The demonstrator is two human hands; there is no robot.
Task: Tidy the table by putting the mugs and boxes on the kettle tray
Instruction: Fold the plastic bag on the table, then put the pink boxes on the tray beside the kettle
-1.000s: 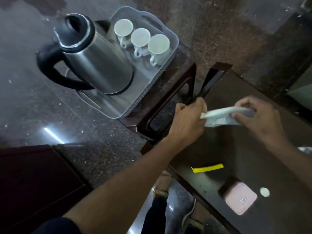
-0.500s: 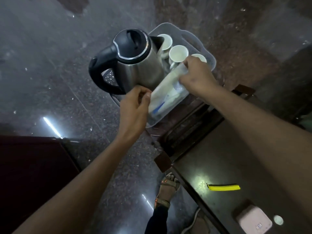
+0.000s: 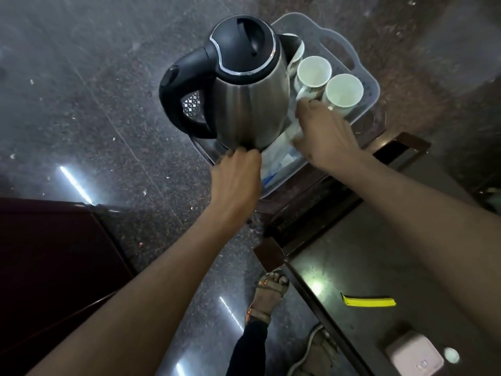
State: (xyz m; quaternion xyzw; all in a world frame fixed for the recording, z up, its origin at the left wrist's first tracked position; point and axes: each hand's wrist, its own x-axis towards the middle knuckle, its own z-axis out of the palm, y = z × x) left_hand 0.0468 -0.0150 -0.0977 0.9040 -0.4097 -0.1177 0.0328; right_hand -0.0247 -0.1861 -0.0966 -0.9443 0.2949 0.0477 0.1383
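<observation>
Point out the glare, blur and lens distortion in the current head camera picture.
Head view: glare streaks lie on the polished floor and a bright spot on the dark table; the left hand and right hand at the tray are motion-smeared; wide-angle distortion bulges the kettle and stretches the forearms; overall dim.

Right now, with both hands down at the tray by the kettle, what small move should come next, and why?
Probably let go and draw both hands back. The white packet already lies in the tray between the kettle and the near rim, beside the mugs. The right hand rests over it, and the left hand is at its near end. A pink box waits on the table.
</observation>
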